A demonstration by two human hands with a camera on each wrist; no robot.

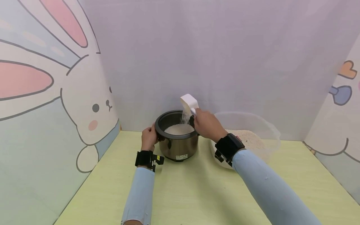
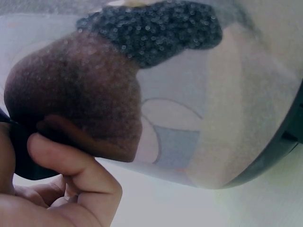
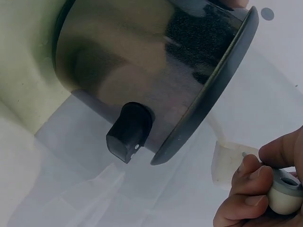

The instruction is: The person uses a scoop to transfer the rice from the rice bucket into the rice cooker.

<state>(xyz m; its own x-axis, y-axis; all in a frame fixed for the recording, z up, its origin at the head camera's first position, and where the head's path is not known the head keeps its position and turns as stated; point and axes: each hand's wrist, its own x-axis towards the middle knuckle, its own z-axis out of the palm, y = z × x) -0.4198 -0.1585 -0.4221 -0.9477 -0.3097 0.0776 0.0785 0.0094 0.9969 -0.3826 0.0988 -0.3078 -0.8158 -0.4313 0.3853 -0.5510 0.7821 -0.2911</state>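
My right hand (image 1: 208, 125) grips the handle of a white scoop (image 1: 189, 101), tipped over a dark rice cooker (image 1: 180, 148) without a lid. Rice grains fall from the scoop onto the pale rice (image 1: 177, 129) inside. At the cooker's left side, my left hand (image 1: 149, 137) holds a black side handle (image 2: 28, 158), thumb and fingers curled on it in the left wrist view. The right wrist view shows the cooker's other side handle (image 3: 129, 132), untouched, with my right fingers (image 3: 253, 182) around the scoop's grip.
A translucent plastic tub (image 1: 242, 120) stands right of the cooker, holding a heap of rice (image 1: 247, 137); my right forearm partly covers it. Both stand on a pale yellow-green table (image 1: 180, 193). A plain curtain (image 1: 197, 56) hangs behind, with cartoon-printed panels at both sides.
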